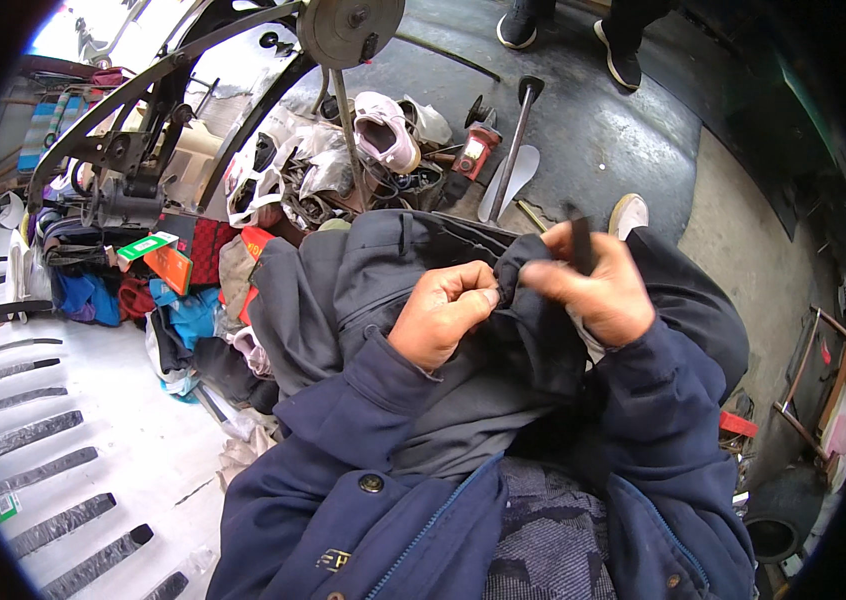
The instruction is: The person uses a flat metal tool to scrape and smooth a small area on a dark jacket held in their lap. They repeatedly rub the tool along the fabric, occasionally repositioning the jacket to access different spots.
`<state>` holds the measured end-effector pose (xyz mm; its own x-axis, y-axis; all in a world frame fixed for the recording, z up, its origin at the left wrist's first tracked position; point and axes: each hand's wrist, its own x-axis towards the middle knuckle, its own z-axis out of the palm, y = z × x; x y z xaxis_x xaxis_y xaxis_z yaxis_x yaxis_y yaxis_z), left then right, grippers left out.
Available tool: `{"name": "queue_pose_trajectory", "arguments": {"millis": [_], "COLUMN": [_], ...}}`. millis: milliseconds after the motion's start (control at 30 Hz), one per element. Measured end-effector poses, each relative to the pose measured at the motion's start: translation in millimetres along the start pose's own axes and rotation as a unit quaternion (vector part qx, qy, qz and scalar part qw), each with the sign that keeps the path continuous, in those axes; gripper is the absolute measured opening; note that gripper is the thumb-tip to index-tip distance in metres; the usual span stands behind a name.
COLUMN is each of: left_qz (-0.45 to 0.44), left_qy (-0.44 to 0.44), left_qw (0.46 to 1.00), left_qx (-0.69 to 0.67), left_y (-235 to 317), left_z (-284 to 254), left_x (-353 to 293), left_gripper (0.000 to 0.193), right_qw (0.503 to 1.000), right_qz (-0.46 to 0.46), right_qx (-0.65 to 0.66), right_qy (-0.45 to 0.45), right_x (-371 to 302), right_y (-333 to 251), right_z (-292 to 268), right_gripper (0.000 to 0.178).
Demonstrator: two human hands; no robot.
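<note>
A pair of dark grey trousers [353,270] lies across my lap, with the waistband and belt loops turned up toward the far side. My left hand [445,312] is closed, pinching a fold of the trousers' cloth between thumb and fingers. Just to its right, my right hand [598,290] is curled round a narrow black object [581,243] that stands up past the fingers. Motion smears that object, so its kind is not clear. The right thumb and fingertips are close to the bunched cloth; whether they touch it is hard to tell.
A black sewing machine [143,150] with a round wheel [351,25] stands at the far left. Beyond my lap are a pale shoe [386,132], a red power tool [473,155] and a white insole [510,185]. Black strips [63,525] line a white surface at left. Another person's shoes [619,55] show at the top.
</note>
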<state>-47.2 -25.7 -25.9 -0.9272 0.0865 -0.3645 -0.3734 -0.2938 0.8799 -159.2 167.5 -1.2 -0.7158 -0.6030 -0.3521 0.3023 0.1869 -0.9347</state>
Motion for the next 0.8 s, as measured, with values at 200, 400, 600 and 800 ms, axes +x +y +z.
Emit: {"name": "queue_pose_trajectory", "arguments": {"millis": [200, 400, 600, 800], "left_qz": [0.05, 0.016, 0.018, 0.036], "left_qy": [0.038, 0.051, 0.044, 0.044], "left_qw": [0.998, 0.998, 0.998, 0.998], "left_qx": [0.007, 0.034, 0.036, 0.024], "left_y": [-5, -2, -1, -1], "left_z": [4, 7, 7, 6], "left_x": [3, 5, 6, 4], "left_gripper": [0.016, 0.016, 0.015, 0.015], "right_qw": [0.907, 0.969, 0.969, 0.948], "right_qz": [-0.182, -0.161, -0.193, -0.293], "right_qx": [0.321, 0.101, 0.014, -0.059], "right_qy": [0.204, 0.157, 0.153, 0.11], "right_x": [-5, -11, -16, -8], "right_y": [-34, -24, -16, -6], "right_z": [-35, 1, 17, 13], "right_gripper": [0.06, 0.073, 0.068, 0.053]}}
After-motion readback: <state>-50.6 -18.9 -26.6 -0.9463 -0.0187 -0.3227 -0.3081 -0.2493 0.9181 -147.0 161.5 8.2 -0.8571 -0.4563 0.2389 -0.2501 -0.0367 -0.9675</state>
